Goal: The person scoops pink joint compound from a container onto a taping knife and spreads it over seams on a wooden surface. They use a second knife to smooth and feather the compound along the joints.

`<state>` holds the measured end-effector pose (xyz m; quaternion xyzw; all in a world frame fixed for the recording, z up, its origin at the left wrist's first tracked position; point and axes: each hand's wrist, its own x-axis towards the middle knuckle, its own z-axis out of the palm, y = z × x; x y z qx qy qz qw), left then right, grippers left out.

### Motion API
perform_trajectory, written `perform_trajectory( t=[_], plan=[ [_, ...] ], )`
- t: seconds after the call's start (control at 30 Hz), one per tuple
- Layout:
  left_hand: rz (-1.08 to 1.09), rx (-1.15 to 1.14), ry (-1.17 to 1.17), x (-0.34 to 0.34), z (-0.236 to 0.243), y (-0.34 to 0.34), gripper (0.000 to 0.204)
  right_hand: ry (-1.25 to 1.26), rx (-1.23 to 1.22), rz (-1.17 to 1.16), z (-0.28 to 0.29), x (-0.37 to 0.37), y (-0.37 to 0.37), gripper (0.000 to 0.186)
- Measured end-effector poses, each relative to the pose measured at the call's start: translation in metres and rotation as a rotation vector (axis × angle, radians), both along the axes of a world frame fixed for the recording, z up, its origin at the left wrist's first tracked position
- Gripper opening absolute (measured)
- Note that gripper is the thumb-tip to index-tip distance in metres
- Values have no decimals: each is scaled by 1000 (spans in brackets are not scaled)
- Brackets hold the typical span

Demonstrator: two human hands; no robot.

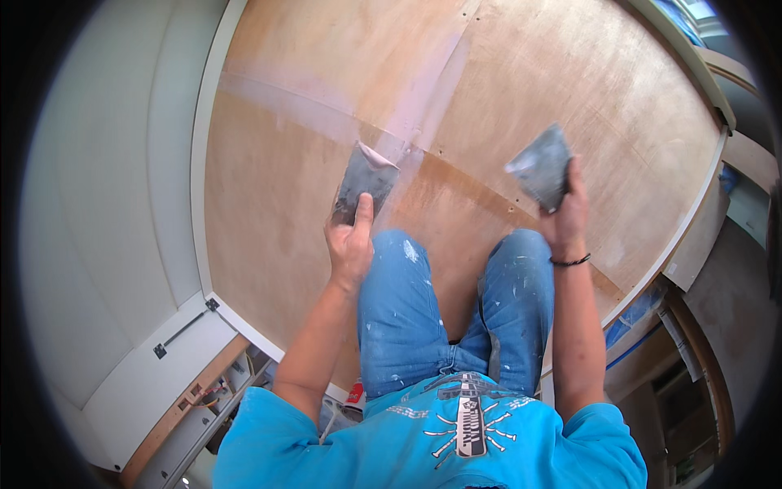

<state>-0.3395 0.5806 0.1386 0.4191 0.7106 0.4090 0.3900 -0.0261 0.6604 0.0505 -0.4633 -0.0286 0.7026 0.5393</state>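
Observation:
My left hand (350, 244) grips a grey, stained metal filling knife (357, 181), thumb on its upper face. A ridge of pinkish filler (376, 156) lies along the far edge of that blade. My right hand (569, 213), with a dark bracelet at the wrist, is closed on a second filling knife (542, 169). Its broad grey blade points up and to the left and is slightly blurred. Beneath both is a plywood panel (277, 187) with crossing seams. Pale pink filler (322, 114) is smeared along the seams, near the left blade. Both handles are mostly hidden by my fingers.
My knees in paint-spotted jeans (399, 301) rest over the panel's near part. A white wall (98, 204) curves up at the left, with a metal stay (183, 330) below. A red-and-white container (355, 395) stands by my left side. Wooden frames (700, 359) lie beyond the right edge.

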Motion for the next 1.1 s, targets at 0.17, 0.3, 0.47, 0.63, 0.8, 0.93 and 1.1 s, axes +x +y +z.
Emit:
perform_trajectory(
  t=[0.17,0.3,0.47,0.63,0.8,0.93,1.1],
  plan=[
    [-200,518,52,27,48,0,39,301,-104,174,91,-84,-22,38],
    [-497,771,-54,49,74,11,36,422,-36,183,120,-104,-17,34],
    [-719,667,340,21,82,13,36,420,18,211,138,-102,-15,31],
    [-717,495,570,-24,65,12,39,383,-11,191,139,-96,-17,32],
    [-26,245,-193,-9,96,1,25,139,251,83,145,-86,-8,36],
    [269,177,-672,30,124,2,23,-21,428,-3,151,-103,-9,43],
    [188,86,-628,33,83,-2,29,-311,428,316,162,-110,-19,48]
  ],
)
